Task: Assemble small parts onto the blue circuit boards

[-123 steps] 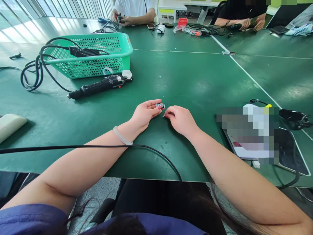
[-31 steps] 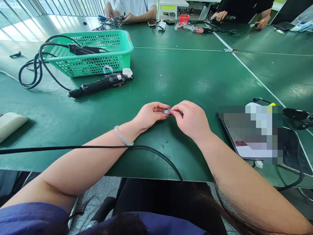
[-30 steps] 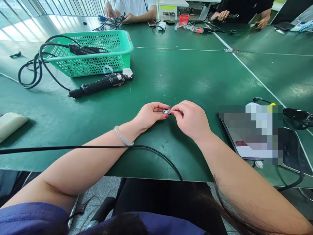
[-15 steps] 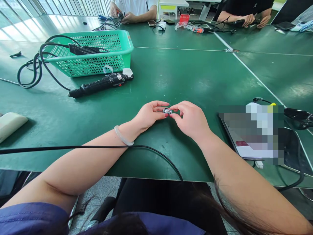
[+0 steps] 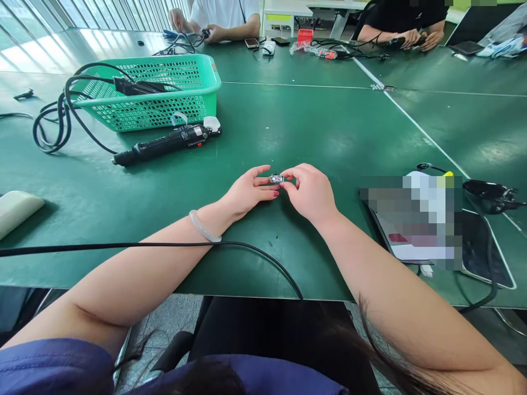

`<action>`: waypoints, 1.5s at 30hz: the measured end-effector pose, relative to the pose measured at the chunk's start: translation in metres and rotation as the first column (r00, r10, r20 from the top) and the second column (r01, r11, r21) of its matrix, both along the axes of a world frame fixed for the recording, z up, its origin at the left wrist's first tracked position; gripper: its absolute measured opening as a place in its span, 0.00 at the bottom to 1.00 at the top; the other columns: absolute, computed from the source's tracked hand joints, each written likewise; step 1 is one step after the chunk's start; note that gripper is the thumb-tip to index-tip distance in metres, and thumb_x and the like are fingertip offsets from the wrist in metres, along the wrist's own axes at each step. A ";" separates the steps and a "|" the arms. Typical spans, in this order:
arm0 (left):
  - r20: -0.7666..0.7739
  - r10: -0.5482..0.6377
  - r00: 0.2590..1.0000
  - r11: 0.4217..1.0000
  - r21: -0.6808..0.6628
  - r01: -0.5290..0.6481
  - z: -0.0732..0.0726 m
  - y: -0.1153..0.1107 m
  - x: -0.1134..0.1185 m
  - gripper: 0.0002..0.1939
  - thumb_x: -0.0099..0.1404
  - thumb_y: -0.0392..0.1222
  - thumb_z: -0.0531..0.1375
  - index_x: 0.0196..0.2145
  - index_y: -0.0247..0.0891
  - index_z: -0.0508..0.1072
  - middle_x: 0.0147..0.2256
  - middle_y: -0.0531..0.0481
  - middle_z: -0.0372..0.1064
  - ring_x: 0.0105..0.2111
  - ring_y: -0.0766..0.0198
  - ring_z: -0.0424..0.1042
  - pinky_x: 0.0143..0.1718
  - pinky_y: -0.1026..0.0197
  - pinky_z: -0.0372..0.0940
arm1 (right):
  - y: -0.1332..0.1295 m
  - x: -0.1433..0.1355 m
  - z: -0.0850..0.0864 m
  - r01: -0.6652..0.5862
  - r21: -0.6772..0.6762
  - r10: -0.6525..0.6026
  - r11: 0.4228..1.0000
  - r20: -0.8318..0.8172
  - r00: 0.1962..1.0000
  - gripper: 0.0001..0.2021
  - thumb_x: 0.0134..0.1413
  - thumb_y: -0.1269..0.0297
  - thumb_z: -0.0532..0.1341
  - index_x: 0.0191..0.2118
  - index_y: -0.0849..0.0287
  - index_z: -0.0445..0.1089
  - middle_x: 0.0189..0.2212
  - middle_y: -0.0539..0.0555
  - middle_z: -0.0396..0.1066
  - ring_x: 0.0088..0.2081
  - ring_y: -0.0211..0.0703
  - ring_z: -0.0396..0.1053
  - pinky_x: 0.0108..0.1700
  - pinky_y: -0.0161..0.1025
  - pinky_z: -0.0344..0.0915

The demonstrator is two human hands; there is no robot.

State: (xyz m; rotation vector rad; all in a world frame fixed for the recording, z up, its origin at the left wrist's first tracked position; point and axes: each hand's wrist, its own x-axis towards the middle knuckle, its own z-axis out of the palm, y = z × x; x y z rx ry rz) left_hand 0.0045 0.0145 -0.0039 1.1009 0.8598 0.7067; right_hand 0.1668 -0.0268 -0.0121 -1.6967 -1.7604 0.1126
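Right hand [image 5: 309,191] pinching a small part [image 5: 277,179], left hand [image 5: 246,192] loosely open (thumb apart), forearms angled inward

Bright light through slatted blinds [image 5: 119,13] glares off the far-left tabletop [image 5: 102,41].

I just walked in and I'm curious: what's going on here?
A person's right hand pinches a small part at the left hand's fingertips, over a table. The part is too small to identify. A black tool lies untouched on the table, in front of a green basket.
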 end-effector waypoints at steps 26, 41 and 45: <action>-0.575 0.267 0.773 0.929 0.368 -0.047 0.035 0.008 -0.071 0.08 0.65 0.30 0.55 0.42 0.34 0.68 0.40 0.41 0.76 0.31 0.63 0.76 0.43 0.56 0.69 | -0.013 -0.007 -0.001 -0.051 0.037 0.050 0.998 0.033 0.998 0.12 0.62 0.62 0.59 0.46 0.61 0.75 0.40 0.56 0.74 0.39 0.43 0.70 0.40 0.40 0.64; -0.854 0.508 -0.111 0.749 0.374 0.546 0.047 0.004 -0.182 0.14 0.68 0.52 0.54 0.42 0.43 0.74 0.35 0.51 0.74 0.36 0.59 0.67 0.36 0.63 0.56 | -0.013 -0.005 0.001 -0.089 -0.008 0.089 0.996 -0.004 0.996 0.12 0.62 0.63 0.57 0.46 0.59 0.74 0.38 0.54 0.74 0.34 0.40 0.68 0.36 0.39 0.62; -0.868 0.490 -0.083 0.767 0.384 0.514 0.048 0.005 -0.182 0.17 0.67 0.54 0.55 0.46 0.47 0.76 0.31 0.53 0.73 0.33 0.60 0.67 0.34 0.64 0.54 | -0.013 -0.004 0.001 -0.084 -0.025 0.084 0.996 -0.007 0.996 0.12 0.62 0.63 0.58 0.46 0.59 0.74 0.40 0.54 0.74 0.35 0.40 0.68 0.36 0.39 0.62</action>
